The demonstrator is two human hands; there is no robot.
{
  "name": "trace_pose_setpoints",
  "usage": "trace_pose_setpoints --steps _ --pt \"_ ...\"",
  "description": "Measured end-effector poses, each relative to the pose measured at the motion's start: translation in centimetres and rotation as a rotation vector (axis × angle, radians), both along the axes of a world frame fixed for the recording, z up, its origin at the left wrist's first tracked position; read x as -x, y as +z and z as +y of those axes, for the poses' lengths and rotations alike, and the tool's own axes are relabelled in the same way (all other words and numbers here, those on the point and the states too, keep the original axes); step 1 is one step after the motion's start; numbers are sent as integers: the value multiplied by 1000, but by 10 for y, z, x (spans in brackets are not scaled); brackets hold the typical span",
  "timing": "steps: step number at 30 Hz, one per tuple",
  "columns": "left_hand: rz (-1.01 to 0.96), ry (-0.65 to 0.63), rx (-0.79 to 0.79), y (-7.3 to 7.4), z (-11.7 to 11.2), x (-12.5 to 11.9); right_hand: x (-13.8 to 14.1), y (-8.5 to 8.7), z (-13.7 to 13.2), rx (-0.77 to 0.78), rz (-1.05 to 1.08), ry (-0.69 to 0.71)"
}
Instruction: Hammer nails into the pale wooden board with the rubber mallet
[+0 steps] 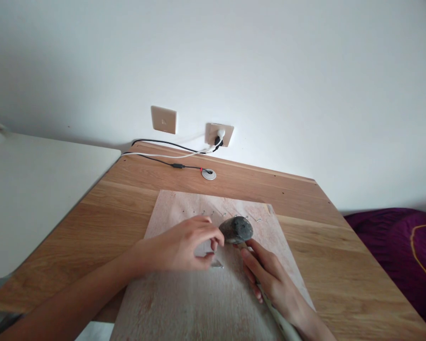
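My right hand is wrapped round the pale handle of a mallet with a dark, rounded head. The head is raised above a pale wooden board. My left hand hovers over the board beside the mallet head, fingers curled and thumb apart, with nothing visible between them. Just by its fingertips a few loose nails lie on the board, partly hidden by the hand. Along the board's far side runs a row of several nails; some stick up or lean, and the leftmost show only as small dots.
The board lies on a wooden table against a white wall. Black and white cables run from a wall socket past a round cable grommet. A white surface adjoins at left; purple fabric lies at right.
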State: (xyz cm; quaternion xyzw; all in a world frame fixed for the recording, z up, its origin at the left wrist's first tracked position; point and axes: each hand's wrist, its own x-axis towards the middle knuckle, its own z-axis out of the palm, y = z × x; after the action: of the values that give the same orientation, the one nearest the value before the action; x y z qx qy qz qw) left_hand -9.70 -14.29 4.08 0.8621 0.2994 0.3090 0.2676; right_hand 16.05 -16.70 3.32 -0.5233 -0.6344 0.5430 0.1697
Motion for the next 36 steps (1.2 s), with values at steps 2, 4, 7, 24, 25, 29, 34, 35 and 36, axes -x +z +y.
trace_pose_setpoints --steps 2,4,7,24,25,29,34,35,36 --pt "-86 106 -7 3 11 11 0 0 0 3 4 -5" --pt "-165 236 -20 3 23 23 0 -1 0 1 9 -9" --pt "-193 366 -3 -5 39 40 0 0 1 -2 12 -11" --pt "-18 416 30 -26 50 47 0 0 1 -1 22 -9" --pt "-14 411 25 -27 49 46 0 0 1 -2 24 -9" --pt "8 386 17 -26 48 44 0 0 0 4 36 -9" --pt "-12 373 20 -26 48 43 0 1 0 9 33 -17" --pt "-16 373 20 -27 48 43 0 2 0 10 30 -18" --pt "-19 375 19 -27 48 43 0 2 0 10 27 -17"
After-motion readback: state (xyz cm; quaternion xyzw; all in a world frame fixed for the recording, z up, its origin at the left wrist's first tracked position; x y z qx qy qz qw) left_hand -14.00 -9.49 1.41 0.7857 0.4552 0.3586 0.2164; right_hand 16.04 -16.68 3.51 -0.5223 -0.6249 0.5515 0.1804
